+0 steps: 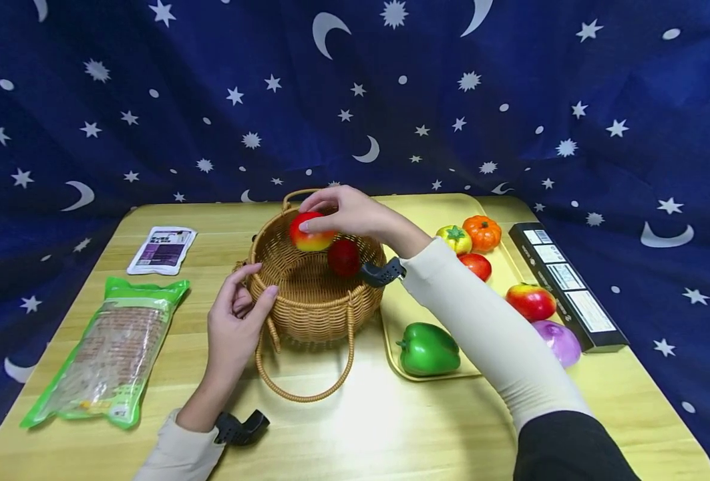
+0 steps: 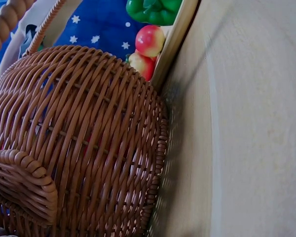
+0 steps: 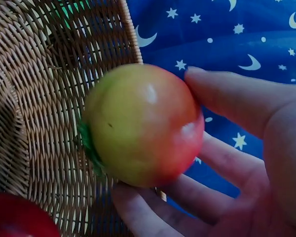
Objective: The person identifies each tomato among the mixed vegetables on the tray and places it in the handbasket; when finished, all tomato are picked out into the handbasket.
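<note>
I grip the fruit (image 3: 143,126), probably light and stiff, with half-curled right-hand fingers (image 3: 138,211), best opposite its green cap (image 3: 90,148) at wrist-view 9 o'clock.

At my left I had: one green-edged bag (image 1: 114,347), lying flat; one white-and-purple packet (image 1: 162,251), just beyond it. At my right: one long black box (image 1: 565,280), white-labelled. Ahead hung one blue star-and-moon curtain (image 1: 306,113).

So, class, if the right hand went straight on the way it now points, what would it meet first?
Likely the inner wall of the wicker basket, with the held red-yellow fruit touching first, though depth is unclear.
</note>
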{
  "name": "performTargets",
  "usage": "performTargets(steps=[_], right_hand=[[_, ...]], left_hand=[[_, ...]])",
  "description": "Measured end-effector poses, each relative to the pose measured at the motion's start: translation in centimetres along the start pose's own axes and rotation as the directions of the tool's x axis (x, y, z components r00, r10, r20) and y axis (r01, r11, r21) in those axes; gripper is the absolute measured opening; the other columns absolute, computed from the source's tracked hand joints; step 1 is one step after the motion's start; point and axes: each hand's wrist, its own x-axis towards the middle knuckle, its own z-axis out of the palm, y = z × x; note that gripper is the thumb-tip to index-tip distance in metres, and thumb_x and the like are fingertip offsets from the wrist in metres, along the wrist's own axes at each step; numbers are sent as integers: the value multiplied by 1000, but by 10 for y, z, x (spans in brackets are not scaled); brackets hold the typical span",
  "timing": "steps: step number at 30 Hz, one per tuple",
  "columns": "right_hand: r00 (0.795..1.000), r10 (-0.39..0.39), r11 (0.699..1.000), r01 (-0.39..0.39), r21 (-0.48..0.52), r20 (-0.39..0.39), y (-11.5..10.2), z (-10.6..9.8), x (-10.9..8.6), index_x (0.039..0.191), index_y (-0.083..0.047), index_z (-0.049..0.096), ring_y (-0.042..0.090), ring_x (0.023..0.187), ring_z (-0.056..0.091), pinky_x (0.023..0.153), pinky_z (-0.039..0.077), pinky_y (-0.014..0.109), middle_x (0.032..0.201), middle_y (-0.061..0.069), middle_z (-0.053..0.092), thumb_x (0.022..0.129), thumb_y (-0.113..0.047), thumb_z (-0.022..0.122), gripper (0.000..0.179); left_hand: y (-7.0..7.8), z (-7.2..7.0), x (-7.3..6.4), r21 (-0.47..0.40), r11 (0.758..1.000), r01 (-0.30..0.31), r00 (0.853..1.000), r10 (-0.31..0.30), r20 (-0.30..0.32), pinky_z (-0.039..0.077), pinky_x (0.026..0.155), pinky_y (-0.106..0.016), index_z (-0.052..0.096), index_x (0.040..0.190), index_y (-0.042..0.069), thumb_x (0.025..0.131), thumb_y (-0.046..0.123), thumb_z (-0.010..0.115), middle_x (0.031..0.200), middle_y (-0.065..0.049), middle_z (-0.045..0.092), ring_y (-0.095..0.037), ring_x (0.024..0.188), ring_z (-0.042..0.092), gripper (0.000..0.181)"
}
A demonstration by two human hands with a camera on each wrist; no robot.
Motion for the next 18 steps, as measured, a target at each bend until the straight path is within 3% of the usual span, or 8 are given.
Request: performTargets(steps=[5, 10, 14, 18], right_hand=[[994, 6, 1000, -4, -23, 105, 2, 7, 12, 124, -12, 70, 16, 116, 59, 95, 50, 31, 124, 2, 68, 91, -27, 79, 38], [988, 17, 999, -10, -43, 153, 7, 12, 17, 130, -7, 66, 17, 121, 57, 102, 45, 32, 127, 2, 67, 91, -29, 79, 46], [988, 28, 999, -22, -45, 152, 12, 13, 20, 131, -7, 66, 17, 123, 57, 103, 44, 32, 126, 2, 67, 91, -30, 79, 48], [985, 49, 999, -51, 3, 163, 19, 13, 20, 130, -8, 66, 21, 116, 61, 99, 50, 40, 127, 5, 67, 91, -29, 79, 45]], left_hand=[[1, 0, 0, -3, 1000, -2, 1000, 2, 1, 28, 61, -23, 62, 129, -2, 94, 2, 73, 74, -14, 26, -22, 67, 29, 37], [1, 0, 1, -2, 1000, -15, 1000, 15, -1, 28, 61, -23, 63, 128, -2, 94, 1, 72, 74, -13, 26, -21, 66, 29, 36], [-11, 0, 2, 1, 1000, -15, 1000, 15, -8, 27, 61, -23, 63, 129, -2, 93, 0, 73, 74, -13, 26, -21, 66, 29, 37], [-26, -1, 3, -1, 1000, -14, 1000, 14, -14, 27, 61, -23, 64, 131, 5, 92, 2, 75, 74, -11, 26, -21, 67, 29, 41]])
